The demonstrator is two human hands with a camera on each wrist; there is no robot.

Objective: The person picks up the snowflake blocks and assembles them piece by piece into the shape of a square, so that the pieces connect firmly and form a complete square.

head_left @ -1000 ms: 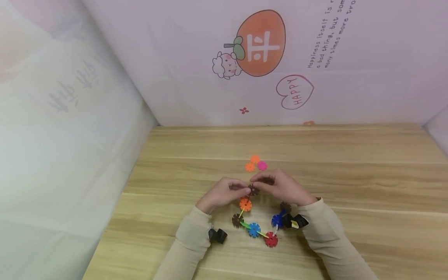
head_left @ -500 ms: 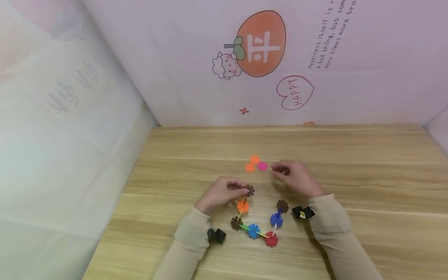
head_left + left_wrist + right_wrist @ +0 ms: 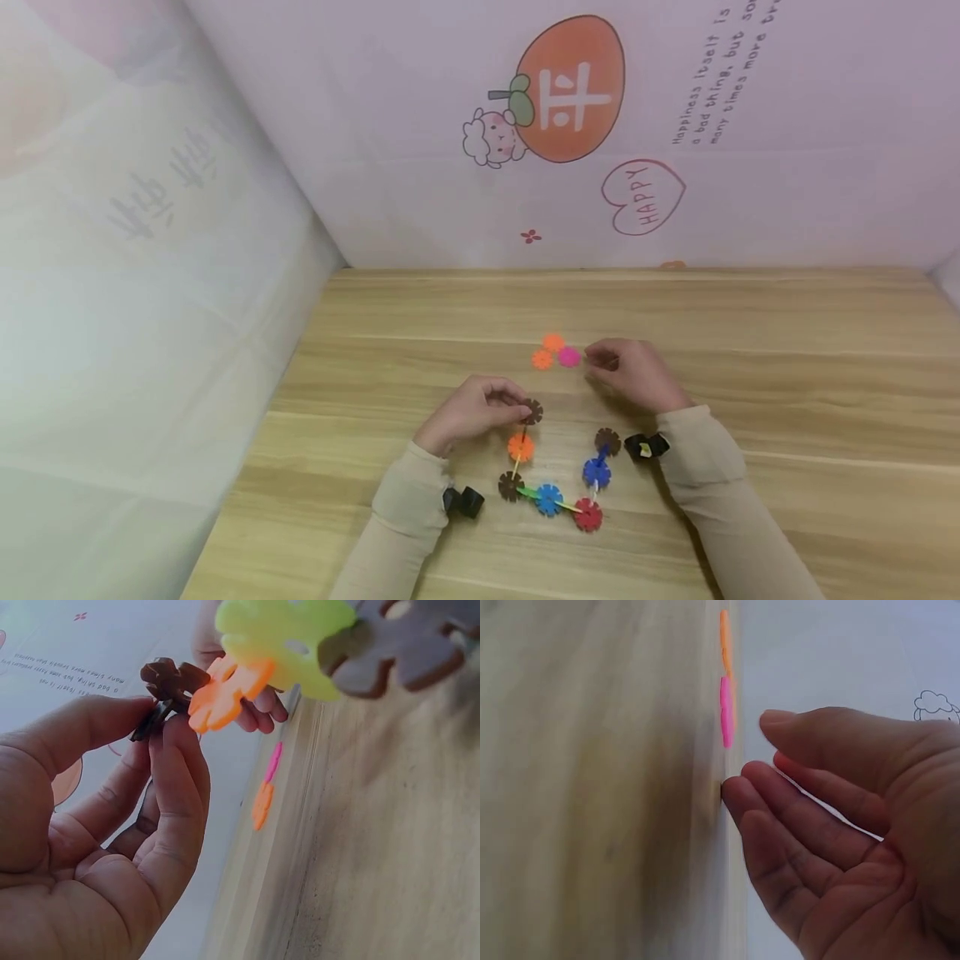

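My left hand (image 3: 476,408) pinches a brown notched plastic disc (image 3: 533,411) between thumb and fingertips. This disc ends a chain of interlocked snowflake discs, running through an orange disc (image 3: 521,447), a dark brown one (image 3: 512,486), a light blue one (image 3: 549,499), a red one (image 3: 588,514) and a dark blue one (image 3: 597,473) to another brown disc (image 3: 607,442). In the left wrist view two brown discs (image 3: 169,686) slot together at the fingertips. My right hand (image 3: 633,371) is beside a loose pink disc (image 3: 569,357). Its thumb stands apart from loosely bent fingers, holding nothing.
Two loose orange discs, a far one (image 3: 553,342) and a nearer one (image 3: 542,360), lie by the pink disc. Black wrist devices sit under the left sleeve (image 3: 463,502) and the right one (image 3: 647,447). A printed sheet (image 3: 420,208) rises behind the wooden table (image 3: 787,350).
My right hand has left the brown disc by the left hand and moved right and away, to beside the pink disc. The left hand still pinches the brown disc; the chain has shifted slightly.
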